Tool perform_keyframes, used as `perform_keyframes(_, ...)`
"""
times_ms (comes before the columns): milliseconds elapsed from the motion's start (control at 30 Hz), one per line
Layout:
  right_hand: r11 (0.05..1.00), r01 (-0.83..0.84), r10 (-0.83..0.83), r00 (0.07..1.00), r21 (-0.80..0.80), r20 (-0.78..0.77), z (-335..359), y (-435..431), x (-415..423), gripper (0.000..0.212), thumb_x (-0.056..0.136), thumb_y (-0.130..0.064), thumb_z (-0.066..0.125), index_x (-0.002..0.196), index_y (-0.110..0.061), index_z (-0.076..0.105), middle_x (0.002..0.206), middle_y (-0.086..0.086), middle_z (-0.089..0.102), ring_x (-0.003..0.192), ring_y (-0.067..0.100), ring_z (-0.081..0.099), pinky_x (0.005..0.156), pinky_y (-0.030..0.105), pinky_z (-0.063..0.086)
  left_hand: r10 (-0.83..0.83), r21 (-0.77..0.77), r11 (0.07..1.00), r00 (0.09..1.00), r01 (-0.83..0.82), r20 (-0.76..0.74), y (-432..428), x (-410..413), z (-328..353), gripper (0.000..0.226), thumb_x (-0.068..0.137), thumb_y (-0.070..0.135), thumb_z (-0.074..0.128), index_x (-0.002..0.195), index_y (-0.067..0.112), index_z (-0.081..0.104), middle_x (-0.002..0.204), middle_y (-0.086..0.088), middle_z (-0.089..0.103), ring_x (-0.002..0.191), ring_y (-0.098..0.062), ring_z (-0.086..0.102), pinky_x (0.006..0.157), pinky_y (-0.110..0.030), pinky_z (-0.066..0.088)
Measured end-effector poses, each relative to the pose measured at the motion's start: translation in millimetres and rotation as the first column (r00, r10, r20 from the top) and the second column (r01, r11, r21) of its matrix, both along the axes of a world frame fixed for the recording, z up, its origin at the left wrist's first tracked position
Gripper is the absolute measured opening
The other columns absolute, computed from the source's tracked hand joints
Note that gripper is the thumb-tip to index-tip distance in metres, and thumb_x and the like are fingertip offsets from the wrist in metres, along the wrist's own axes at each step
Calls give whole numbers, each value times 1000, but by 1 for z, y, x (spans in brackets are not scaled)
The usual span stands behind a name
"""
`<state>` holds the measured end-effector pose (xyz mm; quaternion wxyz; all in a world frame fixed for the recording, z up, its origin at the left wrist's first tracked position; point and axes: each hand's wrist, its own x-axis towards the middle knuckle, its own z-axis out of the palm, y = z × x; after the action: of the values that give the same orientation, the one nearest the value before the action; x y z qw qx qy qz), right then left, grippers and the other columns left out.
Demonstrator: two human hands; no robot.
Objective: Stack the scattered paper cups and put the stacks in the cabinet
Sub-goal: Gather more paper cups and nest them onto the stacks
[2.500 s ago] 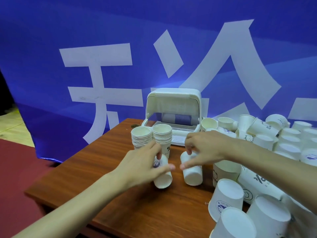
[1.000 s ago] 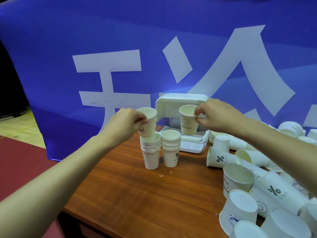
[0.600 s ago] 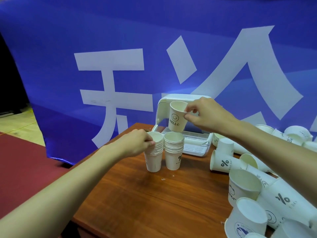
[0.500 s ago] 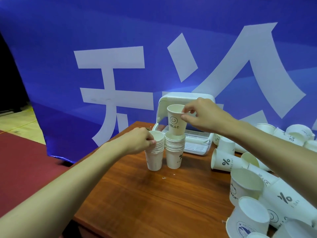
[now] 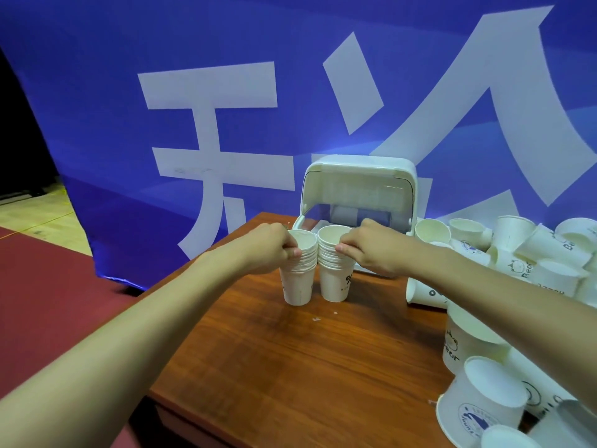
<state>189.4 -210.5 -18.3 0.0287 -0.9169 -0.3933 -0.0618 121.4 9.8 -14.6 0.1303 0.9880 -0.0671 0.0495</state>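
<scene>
Two upright paper-cup stacks stand just beside each other on the wooden worktop (image 5: 290,367), before the open white cabinet (image 5: 358,179). The left hand (image 5: 271,250) curls its fingers (image 5: 295,252) round the left stack (image 5: 297,282) at the rims, and the right hand (image 5: 371,250) grips the right stack (image 5: 334,279) likewise. Loose cups (image 5: 542,260) lie heaped at the right.

This looks like a stand at a show or a fair. A big blue banner (image 5: 226,43) with huge white signs (image 5: 210,88) hangs right behind the wooden table (image 5: 290,367). Left of the table the floor is red carpet (image 5: 48,302), then pale wood (image 5: 29,218) farther off. Lots of paper cups (image 5: 555,279) lie heaped on the table's right side.
</scene>
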Motion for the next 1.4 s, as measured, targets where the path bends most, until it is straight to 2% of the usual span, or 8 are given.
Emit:
perform_keyframes(333,1000,17,-17,999,-7,43,-6,0,-1,34,107,-43,34,76,-34,45,85,-9,51,92,14,46,70,29,33,-16,47,999,1000,15,7,-4,-1,0,30,102,27,49,73,26,57,72,8,55,67,-8,51,62,-19,38)
perform_keyframes(433,1000,4,-3,999,10,-44,3,-5,-9,33,105,-49,35,109,-28,61,110,-2,59,102,17,56,81,36,46,13,150,989,1000,-13,7,-10,-8,3,25,103,34,46,91,22,64,90,2,62,77,-10,56,66,-22,42)
perform_keyframes(533,994,1,1,1000,105,-17,23,-23,-20,53,99,-58,44,145,-32,44,147,-6,44,126,16,51,97,36,48,62,189,977,976,-103,211,-20,-16,13,35,97,55,46,108,28,66,106,10,64,89,-8,59,64,-23,42)
perform_keyframes(767,978,207,-208,975,20,83,64,-132,-53,35,97,-45,55,128,-31,58,131,-8,56,100,10,51,80,32,40,-261,253,955,853,158,452,-136,-24,52,26,96,50,50,101,31,67,93,13,58,84,-10,51,59,-29,37)
perform_keyframes(933,881,472,-471,876,18,101,72,-264,-113,30,97,-45,55,124,-34,63,109,-14,56,99,8,50,81,33,41,-520,297,853,753,430,404,-264,-26,52,27,97,52,47,107,34,65,104,13,62,97,-13,57,70,-32,44)
perform_keyframes(1067,758,652,-647,754,-13,112,70,-368,-171,28,97,-44,56,121,-32,66,123,-10,63,109,14,59,84,34,47,-651,271,759,683,591,331,-352,-37,43,26,96,50,48,108,36,65,110,14,63,102,-14,59,74,-33,45)
perform_keyframes(1267,583,801,-801,595,-132,71,57,-458,-251,28,96,-46,56,118,-32,66,114,-15,65,105,13,60,86,36,52,-826,180,558,563,810,27,-426,-74,30,32,90,59,55,106,34,67,100,20,64,91,-5,59,76,-29,48)
perform_keyframes(1400,620,776,-777,627,-115,48,50,-466,-281,34,91,-57,59,116,-36,66,94,-23,59,87,1,55,73,26,44,-852,254,461,504,850,-142,-429,-96,19,58,75,71,65,120,36,59,96,23,57,89,-3,53,78,-29,45)
